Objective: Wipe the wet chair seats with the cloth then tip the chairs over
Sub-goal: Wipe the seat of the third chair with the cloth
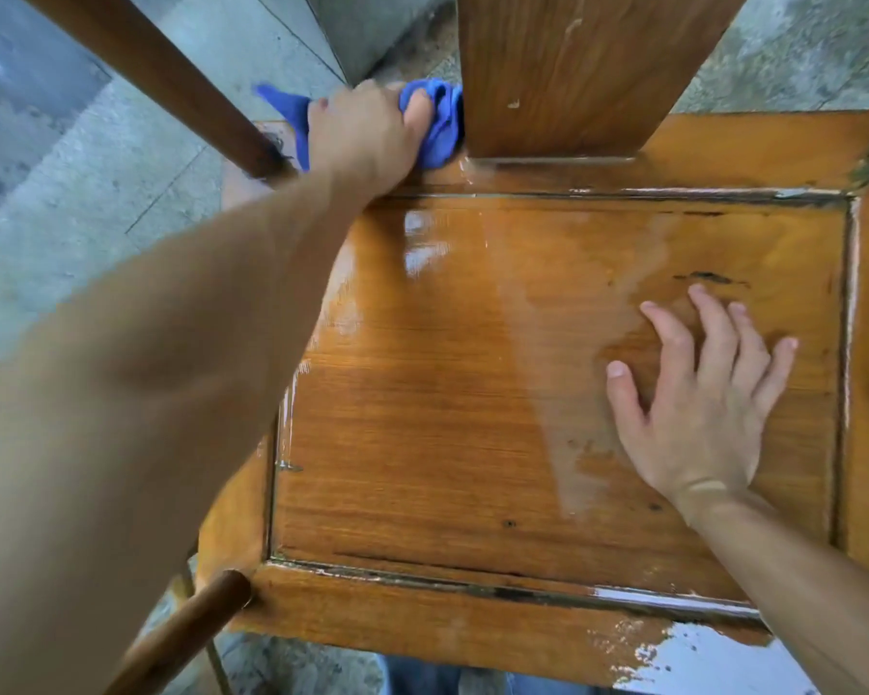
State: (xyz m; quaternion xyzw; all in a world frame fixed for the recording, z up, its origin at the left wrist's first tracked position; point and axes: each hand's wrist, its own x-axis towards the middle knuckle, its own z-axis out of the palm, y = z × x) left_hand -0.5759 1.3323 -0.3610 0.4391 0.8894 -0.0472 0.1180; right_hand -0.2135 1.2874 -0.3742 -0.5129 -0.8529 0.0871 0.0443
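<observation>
A wooden chair fills the view, its orange-brown seat glossy with water streaks and pooled water along the front edge. My left hand grips a bunched blue cloth and presses it on the seat's back left corner, right beside the wide back slat. My right hand lies flat on the right part of the seat, fingers spread, holding nothing.
A round wooden arm rail slants across the top left, and an arm post stands at the front left corner. Wet grey concrete floor lies to the left and behind the chair.
</observation>
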